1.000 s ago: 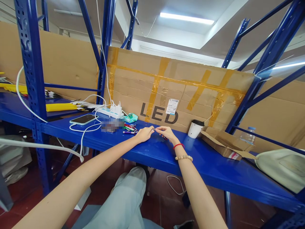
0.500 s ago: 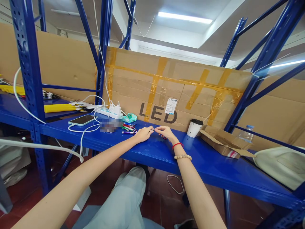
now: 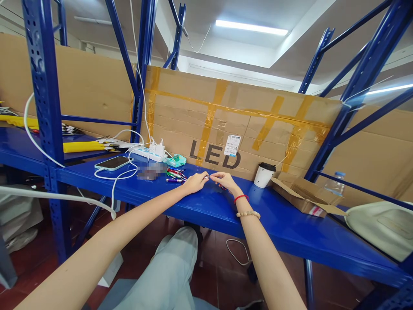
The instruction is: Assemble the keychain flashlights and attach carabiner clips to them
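My left hand [image 3: 195, 183] is closed in a pinch just above the blue shelf top [image 3: 155, 191]. At its fingertips is a small, partly shiny piece [image 3: 206, 177], too small to name. Facing it, my right hand [image 3: 225, 181] also pinches at that spot, its fingertips nearly meeting the left ones; what it holds is hidden. Under my right fingers a small dark and red thing [image 3: 222, 187] shows in part. Left of my left hand lie several slim coloured metal pieces [image 3: 176, 173] and a short blue cylinder [image 3: 173, 181].
To the left are a phone [image 3: 113, 163], white cables and a power strip [image 3: 142, 153]. A green packet [image 3: 177, 160] stands behind the metal pieces. On the right are a lidded paper cup [image 3: 264, 175], an open cardboard box [image 3: 295, 196] and a plastic bottle [image 3: 335, 183]. Cardboard [image 3: 180, 112] closes off the back.
The view has shifted very slightly, so the shelf and its things sit a little further right and lower. Both hands keep the same pinch, nearly still.
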`<state>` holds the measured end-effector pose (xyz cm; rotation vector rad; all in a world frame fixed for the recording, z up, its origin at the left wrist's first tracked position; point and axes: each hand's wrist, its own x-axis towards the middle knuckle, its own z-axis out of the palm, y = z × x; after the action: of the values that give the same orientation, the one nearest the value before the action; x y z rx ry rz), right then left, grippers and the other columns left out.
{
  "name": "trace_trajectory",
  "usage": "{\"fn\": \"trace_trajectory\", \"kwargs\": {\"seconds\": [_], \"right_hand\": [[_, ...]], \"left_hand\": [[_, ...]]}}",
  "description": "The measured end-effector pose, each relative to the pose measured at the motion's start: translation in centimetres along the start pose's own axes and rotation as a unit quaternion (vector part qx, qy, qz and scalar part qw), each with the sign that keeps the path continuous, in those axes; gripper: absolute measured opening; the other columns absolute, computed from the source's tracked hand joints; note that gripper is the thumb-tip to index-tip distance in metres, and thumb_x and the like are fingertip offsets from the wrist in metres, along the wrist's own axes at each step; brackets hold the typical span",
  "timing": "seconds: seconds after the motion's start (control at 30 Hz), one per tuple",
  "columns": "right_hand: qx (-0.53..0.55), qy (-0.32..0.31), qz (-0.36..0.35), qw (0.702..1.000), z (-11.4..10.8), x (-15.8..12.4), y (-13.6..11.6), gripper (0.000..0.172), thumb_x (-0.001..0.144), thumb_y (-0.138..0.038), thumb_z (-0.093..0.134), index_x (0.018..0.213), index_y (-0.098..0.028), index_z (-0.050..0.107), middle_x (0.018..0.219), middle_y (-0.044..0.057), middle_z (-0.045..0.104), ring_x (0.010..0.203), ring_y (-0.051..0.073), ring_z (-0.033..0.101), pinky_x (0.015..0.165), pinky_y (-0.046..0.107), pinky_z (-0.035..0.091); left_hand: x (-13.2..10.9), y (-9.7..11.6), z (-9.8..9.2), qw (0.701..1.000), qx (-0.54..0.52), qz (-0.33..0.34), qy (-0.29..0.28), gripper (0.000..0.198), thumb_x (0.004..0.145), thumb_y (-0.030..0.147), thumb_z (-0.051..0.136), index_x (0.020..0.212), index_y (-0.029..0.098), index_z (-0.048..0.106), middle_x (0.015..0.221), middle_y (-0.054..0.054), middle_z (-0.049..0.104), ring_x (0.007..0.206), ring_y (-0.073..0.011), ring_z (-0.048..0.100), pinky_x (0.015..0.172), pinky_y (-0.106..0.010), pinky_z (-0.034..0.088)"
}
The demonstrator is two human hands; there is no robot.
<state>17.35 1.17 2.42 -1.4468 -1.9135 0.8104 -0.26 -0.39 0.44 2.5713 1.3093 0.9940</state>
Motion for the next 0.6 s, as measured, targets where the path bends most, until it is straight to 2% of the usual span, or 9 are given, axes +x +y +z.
{"fn": "trace_trajectory", "kwargs": {"seconds": [0.27,0.47,0.6], "right_hand": [[-0.024,0.004,0.004,1.000,0.3,-0.5,-1.0,0.043,0.084,-0.043,0.043,0.103,-0.005,0.052,0.088,0.003,0.055,0.082,0.000,0.052,0.075,0.014,0.048],[-0.035,-0.007,0.033,0.999,0.2,-0.4,-1.0,0.044,0.085,-0.045,0.041,0.099,-0.005,0.053,0.078,0.001,0.054,0.071,-0.003,0.049,0.067,0.010,0.046],[-0.036,-0.012,0.037,0.999,0.2,-0.8,-1.5,0.044,0.085,-0.045,0.041,0.098,-0.005,0.053,0.076,0.000,0.053,0.068,-0.004,0.048,0.065,0.009,0.045]], "left_hand": [[0.2,-0.4,0.2,1.000,0.001,0.017,-0.004,0.028,0.091,0.031,0.047,0.110,0.012,0.054,0.104,-0.008,0.059,0.093,-0.0182,0.059,0.082,-0.039,0.049],[0.0,-0.3,0.0,1.000,0.004,0.028,-0.003,0.029,0.091,0.030,0.046,0.113,0.012,0.053,0.107,-0.009,0.059,0.098,-0.0196,0.058,0.085,-0.042,0.047],[-0.2,-0.2,-0.2,0.999,-0.008,0.037,-0.007,0.029,0.092,0.030,0.045,0.114,0.012,0.052,0.102,-0.008,0.060,0.093,-0.0185,0.059,0.084,-0.041,0.048]]}}
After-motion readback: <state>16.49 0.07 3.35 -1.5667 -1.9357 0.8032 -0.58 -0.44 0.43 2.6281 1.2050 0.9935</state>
